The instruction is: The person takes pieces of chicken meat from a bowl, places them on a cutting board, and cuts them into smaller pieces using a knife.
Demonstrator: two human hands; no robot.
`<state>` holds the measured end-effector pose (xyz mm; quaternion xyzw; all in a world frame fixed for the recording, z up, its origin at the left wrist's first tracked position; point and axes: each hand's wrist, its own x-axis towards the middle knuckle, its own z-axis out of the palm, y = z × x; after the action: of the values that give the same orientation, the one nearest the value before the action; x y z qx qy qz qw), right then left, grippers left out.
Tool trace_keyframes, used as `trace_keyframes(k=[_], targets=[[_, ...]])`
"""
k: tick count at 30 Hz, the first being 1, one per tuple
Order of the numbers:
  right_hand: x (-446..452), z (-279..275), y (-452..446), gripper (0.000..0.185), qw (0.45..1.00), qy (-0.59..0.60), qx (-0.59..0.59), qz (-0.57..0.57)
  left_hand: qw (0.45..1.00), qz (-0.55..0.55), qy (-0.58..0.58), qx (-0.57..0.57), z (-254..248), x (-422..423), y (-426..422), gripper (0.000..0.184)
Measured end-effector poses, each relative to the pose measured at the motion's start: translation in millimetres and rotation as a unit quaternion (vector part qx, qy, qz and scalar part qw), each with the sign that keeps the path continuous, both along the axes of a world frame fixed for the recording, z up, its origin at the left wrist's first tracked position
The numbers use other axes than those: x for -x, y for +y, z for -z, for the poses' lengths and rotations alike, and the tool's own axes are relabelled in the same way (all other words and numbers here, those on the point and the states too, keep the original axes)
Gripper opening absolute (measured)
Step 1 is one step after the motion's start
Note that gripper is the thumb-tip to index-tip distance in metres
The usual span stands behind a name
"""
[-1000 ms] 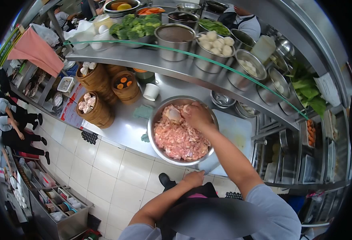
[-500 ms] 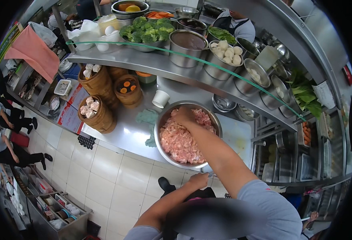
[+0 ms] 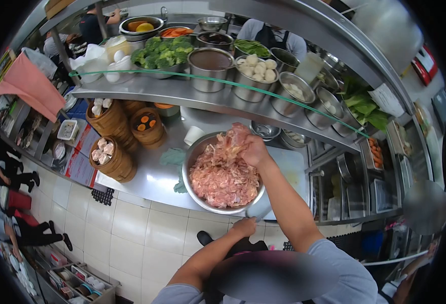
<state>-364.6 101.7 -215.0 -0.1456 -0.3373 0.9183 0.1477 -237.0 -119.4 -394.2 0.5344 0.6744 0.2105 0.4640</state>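
A big steel bowl (image 3: pixel 186 175) on the steel counter holds a heap of pale pink raw meat pieces (image 3: pixel 223 182). Over the bowl's upper right side, my right hand (image 3: pixel 253 151) is closed around a clump of this meat, lifted above the heap. My left hand (image 3: pixel 245 226) is closed at the counter's front edge, just below the bowl. It grips the handle of a broad blade (image 3: pixel 259 206), probably a cleaver, that lies beside the bowl over the white cutting board (image 3: pixel 289 169).
Bamboo steamers (image 3: pixel 112 159), a white cup (image 3: pixel 193 135) and a green cloth (image 3: pixel 173 157) are left of the bowl. A shelf (image 3: pixel 182 88) above carries steel pots and broccoli (image 3: pixel 166 52). People stand behind the shelf and at far left.
My right hand has come up out of the heap and now raises a clump of meat. My left hand stays at the counter edge. The camera view has shifted.
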Motion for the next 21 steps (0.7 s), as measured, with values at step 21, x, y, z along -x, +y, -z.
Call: trace_keyframes(k=[21], targets=[[-284.7, 116.8, 14.9, 0.048, 0.853, -0.401, -0.064, 0.329, 1.0, -0.014, 0.02, 0.012, 12.8, -1.3, -2.7, 0.038]])
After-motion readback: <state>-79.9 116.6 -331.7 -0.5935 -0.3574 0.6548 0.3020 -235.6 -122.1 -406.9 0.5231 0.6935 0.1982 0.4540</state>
